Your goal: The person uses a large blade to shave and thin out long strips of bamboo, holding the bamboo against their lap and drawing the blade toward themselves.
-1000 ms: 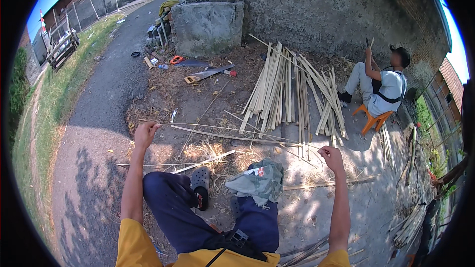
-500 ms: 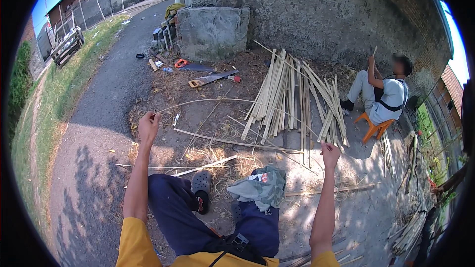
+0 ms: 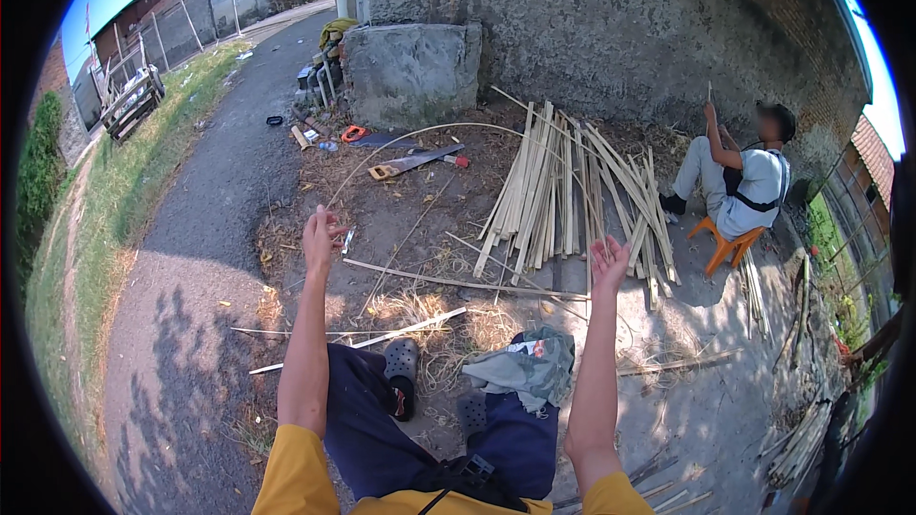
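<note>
A thin, pale bamboo strip (image 3: 456,125) arches upward between my two hands. At its left end, my left hand (image 3: 322,240) is closed on it, some fingers slightly spread. My right hand (image 3: 609,265) has its fingers curled round the other end, in front of a fanned pile of bamboo strips (image 3: 534,186). A longer flat strip (image 3: 458,279) lies across the ground below the arch. Over my right knee is draped a grey-green cloth (image 3: 523,372).
A wooden-handled saw (image 3: 420,161) and an orange-handled saw (image 3: 355,134) lie beyond my hands, near a concrete block (image 3: 410,76). At the right a person (image 3: 749,181) sits on an orange stool (image 3: 725,246), holding up a thin stick. Shavings (image 3: 415,310) litter the ground by my feet.
My hands have come closer together, and the strip has bent from a shallow curve into a much higher arch. The seated person's raised stick has shifted slightly.
</note>
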`<state>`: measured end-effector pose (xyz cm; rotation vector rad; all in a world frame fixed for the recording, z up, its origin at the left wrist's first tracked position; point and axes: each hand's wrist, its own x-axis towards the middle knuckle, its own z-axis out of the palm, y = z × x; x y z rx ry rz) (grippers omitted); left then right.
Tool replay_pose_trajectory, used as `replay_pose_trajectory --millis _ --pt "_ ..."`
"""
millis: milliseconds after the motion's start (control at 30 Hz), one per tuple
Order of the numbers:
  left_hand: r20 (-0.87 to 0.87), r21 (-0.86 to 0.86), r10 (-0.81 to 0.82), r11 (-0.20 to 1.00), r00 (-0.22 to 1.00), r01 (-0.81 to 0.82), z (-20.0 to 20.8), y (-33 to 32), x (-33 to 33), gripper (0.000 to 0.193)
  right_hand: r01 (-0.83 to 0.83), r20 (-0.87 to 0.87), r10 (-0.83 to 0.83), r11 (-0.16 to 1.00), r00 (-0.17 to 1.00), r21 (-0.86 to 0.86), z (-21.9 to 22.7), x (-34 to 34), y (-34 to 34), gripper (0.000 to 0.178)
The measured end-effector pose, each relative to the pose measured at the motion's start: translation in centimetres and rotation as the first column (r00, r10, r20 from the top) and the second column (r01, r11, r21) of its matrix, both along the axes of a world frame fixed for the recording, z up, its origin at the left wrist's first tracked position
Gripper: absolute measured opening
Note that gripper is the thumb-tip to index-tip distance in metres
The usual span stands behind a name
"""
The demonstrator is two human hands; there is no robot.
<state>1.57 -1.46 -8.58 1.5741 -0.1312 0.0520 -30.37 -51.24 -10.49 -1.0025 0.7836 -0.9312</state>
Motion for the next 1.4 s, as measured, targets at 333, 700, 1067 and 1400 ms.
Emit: replay_pose_trajectory --millis 333,700,1067,1400 --pt "-0.055 -0.190 -0.184 0.967 0.981 0.171 0.3 2.4 0.1 0.097 -0.238 0.339 0.237 0.970 0.911 -0.037 6.4 -2.5 -4.0 0.100" --pt "0.049 -0.224 -0.155 0.961 0.987 0.162 1.4 0.0 -0.9 0.098 -0.246 0.430 0.233 0.969 0.872 -0.025 7.0 -3.5 -3.9 0.100" --pt "-0.057 -0.189 -0.236 0.957 0.970 0.222 0.7 0.0 -0.8 0.107 -0.245 0.437 0.224 0.970 0.871 -0.009 6.8 -3.8 -4.3 0.098" --pt "-0.163 -0.210 -0.233 0.958 0.959 0.197 -0.5 -0.4 -0.3 0.114 -0.253 0.411 0.231 0.967 0.882 0.001 5.2 -2.6 -4.7 0.100"
